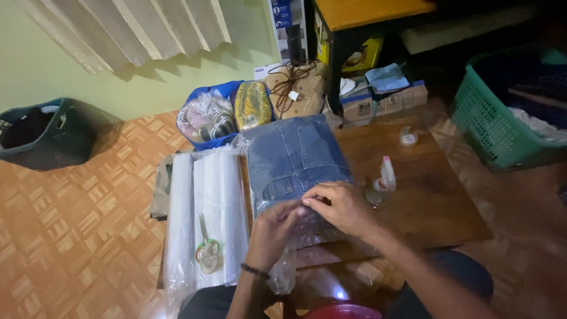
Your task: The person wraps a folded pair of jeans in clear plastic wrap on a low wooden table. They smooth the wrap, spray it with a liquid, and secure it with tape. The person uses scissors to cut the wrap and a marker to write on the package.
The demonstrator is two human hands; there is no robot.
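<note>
I am closing up a bagged pair of jeans [293,155] on the low wooden table [431,195]. The folded jeans are lying inside a clear plastic bag [283,269], stretching away from my grip toward the wall. My left hand [273,227] is pinching the loose mouth of the bag at the near edge of the jeans; my right hand [339,207] is pressing down just beside it, fingers curled onto the same fold of plastic. Both hands are touching. Judging by this, I am at the sealing step: the flap needs holding flat and taut. A tape dispenser [383,183] is sitting just right of my grip; scissors [207,248] are lying left, on a stack of clear bags [221,195].
</note>
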